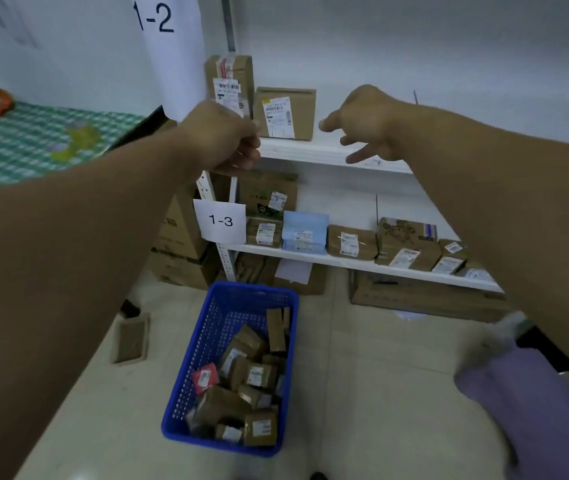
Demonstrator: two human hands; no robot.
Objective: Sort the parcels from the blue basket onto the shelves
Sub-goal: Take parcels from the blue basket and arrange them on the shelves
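The blue basket [206,344] stands on the floor below me, holding several small brown parcels and one red one [205,378]. On the upper white shelf [314,152], marked 1-2, stand a tall brown box [231,83] and a shorter brown parcel [284,114]. My left hand [220,136] hovers in front of the shelf's left end with fingers curled, holding nothing. My right hand [366,124] hangs just right of the shorter parcel, fingers spread and loose, touching nothing. The lower shelf [345,263], marked 1-3, carries several parcels, among them a light blue one [303,232].
A table with a green checked cloth [33,140] stands at the left. Cardboard boxes [179,251] sit on the floor under and beside the shelf. A small brown box [130,339] lies left of the basket. A purple cloth [532,403] shows at lower right.
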